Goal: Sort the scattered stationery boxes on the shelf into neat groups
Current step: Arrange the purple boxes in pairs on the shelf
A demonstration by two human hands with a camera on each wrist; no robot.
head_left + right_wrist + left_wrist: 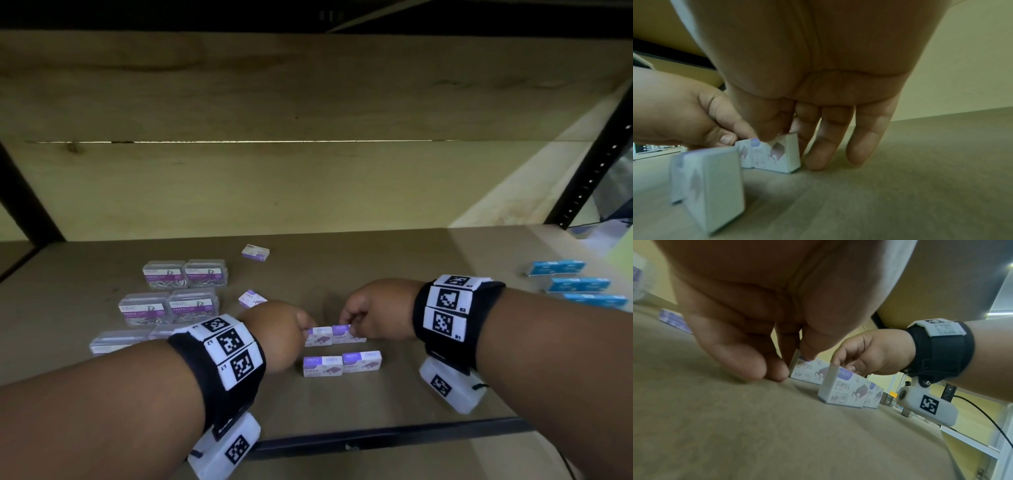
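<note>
The left hand (274,325) pinches the left staple box (318,336) of the far pair, thumb on its near face and a finger behind it; the wrist view shows the other fingertips (756,368) on the shelf (394,394). The right hand (371,310) pinches the right staple box (346,334) the same way, thumb in front, fingers (818,151) behind reaching down to the shelf. These two boxes stand touching, side by side, their tops partly hidden by the hands.

Just in front stands a second pair of staple boxes (342,363), also touching, untouched by either hand. That makes four in the block. Two more staple boxes lie apart: one (251,298) just behind the left hand, partly hidden by it, one (255,252) farther back near the rear panel.

To the left are clear paper clip boxes (169,293): four plainly seen in two rows, with two more in front, cut off by the left forearm, their labels hard to read.

At far right lie blue boxes (579,284) in three rows; blur keeps me from counting them.
</note>
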